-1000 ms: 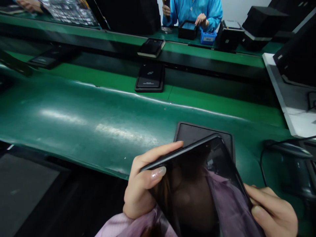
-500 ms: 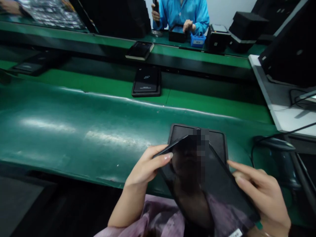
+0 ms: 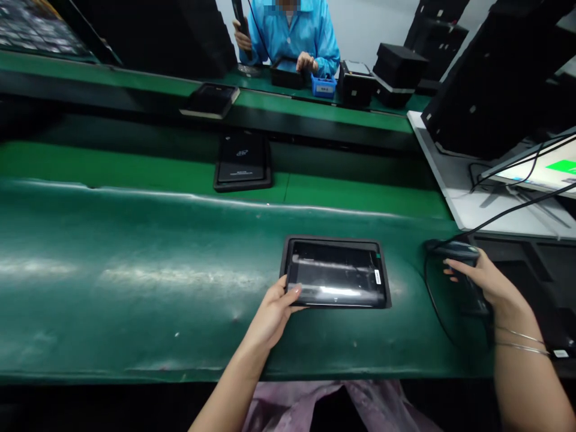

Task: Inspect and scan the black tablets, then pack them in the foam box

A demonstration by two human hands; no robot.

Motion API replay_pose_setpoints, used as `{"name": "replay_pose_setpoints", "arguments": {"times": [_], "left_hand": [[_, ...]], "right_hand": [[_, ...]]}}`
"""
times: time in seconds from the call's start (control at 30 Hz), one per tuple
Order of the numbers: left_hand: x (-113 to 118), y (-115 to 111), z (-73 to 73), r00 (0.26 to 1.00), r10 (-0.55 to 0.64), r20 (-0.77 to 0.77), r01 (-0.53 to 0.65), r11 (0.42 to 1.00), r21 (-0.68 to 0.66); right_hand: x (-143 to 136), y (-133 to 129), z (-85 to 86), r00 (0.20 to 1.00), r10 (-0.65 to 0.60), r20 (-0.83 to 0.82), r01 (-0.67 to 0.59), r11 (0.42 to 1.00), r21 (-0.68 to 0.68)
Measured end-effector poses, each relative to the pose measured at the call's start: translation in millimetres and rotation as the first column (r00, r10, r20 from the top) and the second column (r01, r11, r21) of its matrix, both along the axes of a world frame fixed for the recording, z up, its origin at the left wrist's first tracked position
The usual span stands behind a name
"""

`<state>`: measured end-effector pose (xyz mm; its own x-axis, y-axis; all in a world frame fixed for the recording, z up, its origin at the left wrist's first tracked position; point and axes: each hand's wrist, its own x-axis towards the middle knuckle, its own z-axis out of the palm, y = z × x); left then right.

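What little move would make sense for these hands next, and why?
Probably firm up the right hand around the corded black handheld scanner: its fingers are already at the handle. The left hand grips a corner of the glossy black tablet, and the small white label there faces up, uncovered.

The front of the room is filled by a long, shiny green worktop, and white streaks of light are thrown back by it. Past its far edge, a bright green strip is seen. Beyond that edge on the right, a lit screen is held up over a white table. At the back, a pale grey wall is partly hidden by black boxes
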<state>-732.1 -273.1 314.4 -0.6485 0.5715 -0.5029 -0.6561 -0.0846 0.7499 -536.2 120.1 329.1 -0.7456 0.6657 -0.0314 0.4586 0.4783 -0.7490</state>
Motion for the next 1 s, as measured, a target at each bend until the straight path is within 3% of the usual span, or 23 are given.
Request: {"name": "replay_pose_setpoints", "arguments": {"times": [0.1, 0.17, 0.27, 0.33, 0.43, 0.7, 0.77, 0.8, 0.9, 1.0], "left_hand": [[0.0, -1.0, -4.6, 1.000, 0.009, -0.009, -0.009, 1.000, 0.015], [0.7, -1.7, -5.3, 1.000, 0.011, -0.014, -0.010, 1.000, 0.018], [1.2, -1.9, -5.3, 1.000, 0.009, -0.021, -0.008, 1.000, 0.022], [1.1, -2.0, -5.4, 1.000, 0.012, -0.023, -0.011, 1.000, 0.015], [0.6, -2.0, -5.4, 1.000, 0.009, -0.010, -0.009, 1.000, 0.003], [-0.3, -0.2, -5.1, 1.000, 0.028, 0.014, -0.027, 0.999, -0.034], [-0.3, 0.8, -4.0, 1.000, 0.023, 0.005, -0.023, 0.999, -0.044], [0.0, 1.5, -3.3, 1.000, 0.028, -0.006, -0.029, 0.998, -0.058], [0.9, 3.1, -1.8, 0.996, 0.068, -0.049, -0.074, 0.987, -0.140], [-1.3, 3.3, -2.7, 0.995, 0.080, -0.059, -0.090, 0.979, -0.184]], "right_hand": [[-5.5, -10.0, 9.3, 0.987, 0.134, 0.088, -0.123, 0.985, -0.120], [-10.8, -19.3, 27.5, 0.933, 0.323, 0.160, -0.299, 0.941, -0.159], [-27.9, -35.3, 54.5, 0.731, 0.650, 0.208, -0.605, 0.759, -0.242], [-42.5, -44.5, 65.0, 0.610, 0.764, 0.209, -0.712, 0.644, -0.279], [-59.6, -53.0, 70.7, 0.540, 0.815, 0.210, -0.761, 0.580, -0.290], [-66.3, -58.1, 75.0, 0.505, 0.847, 0.167, -0.806, 0.532, -0.259], [-64.6, -56.4, 73.2, 0.530, 0.833, 0.159, -0.795, 0.553, -0.249], [-63.4, -54.5, 70.5, 0.572, 0.806, 0.151, -0.767, 0.591, -0.249], [-58.5, -43.4, 52.9, 0.771, 0.626, 0.116, -0.589, 0.771, -0.243], [-53.5, -25.3, 26.2, 0.937, 0.335, 0.098, -0.315, 0.933, -0.172]]}}
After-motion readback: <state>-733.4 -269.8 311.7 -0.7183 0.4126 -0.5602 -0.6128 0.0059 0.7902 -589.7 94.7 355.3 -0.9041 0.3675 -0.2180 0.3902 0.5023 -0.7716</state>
